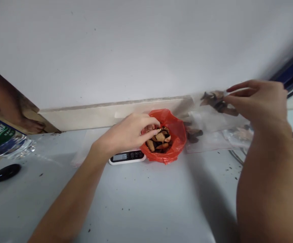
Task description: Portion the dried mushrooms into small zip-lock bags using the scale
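1. Two bare hands in play, ours. Left hand is at center, fingers curled into the red bag, touching the dried pieces. Can't tell if we grip one.
2. Right hand, right of frame: thumb and fingers pinched on a clear bag with dark pieces inside, held up against the wall. Blurred; we can't count contents.
3. Main load: the dried pieces sit in the open red bag, center of frame, on the table.
4. Done, by our read: some dark pieces are in clear plastic, both in the raised bag and at the flat clear bags just right of the red one.
5. Left, by our read: a fair heap is loose in the red bag. We call it partway; no total shows, so no fraction.
6. Scale, left of the red bag, is lit and seems to read zero. No weight registered.
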